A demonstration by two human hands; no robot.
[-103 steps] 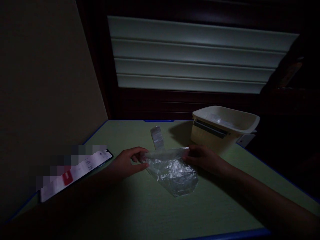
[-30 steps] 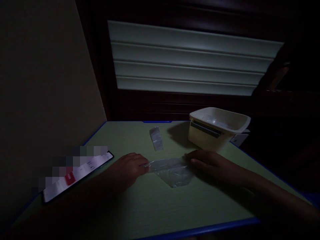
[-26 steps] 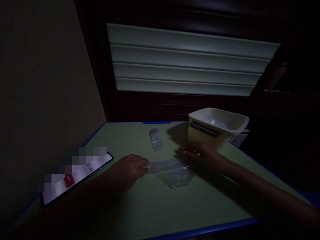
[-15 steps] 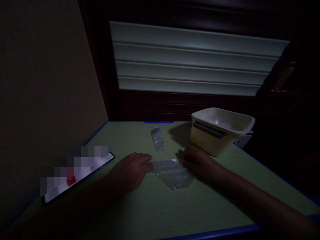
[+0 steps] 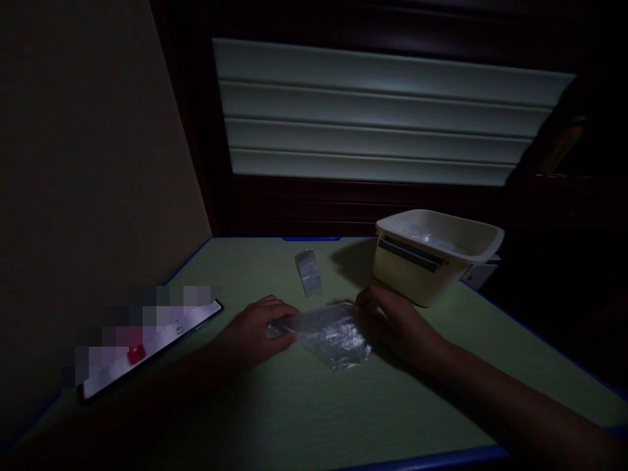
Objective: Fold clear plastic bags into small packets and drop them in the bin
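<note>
A clear plastic bag (image 5: pixel 334 337) stretches between my two hands just over the green tabletop, its lower part crinkled and shiny. My left hand (image 5: pixel 260 330) pinches the bag's left end between thumb and fingers. At the opposite end, my right hand (image 5: pixel 395 324) is closed on the bag's right edge, with its fingertips partly hidden behind the hand. Beyond the bag lies a flat, folded strip of clear plastic (image 5: pixel 309 273), apart from both hands.
A cream plastic tub (image 5: pixel 412 275) with a dark handle stands at the back right, crumpled clear plastic inside. A phone (image 5: pixel 152 347) with a lit, partly blurred screen leans at the left. The green table (image 5: pixel 304 418) has blue edges; a wall and slatted panel stand behind.
The bag's folded upper band has lifted and opened out, and its surface is more crinkled. My left hand has turned slightly, thumb and fingers now parted around the plastic.
</note>
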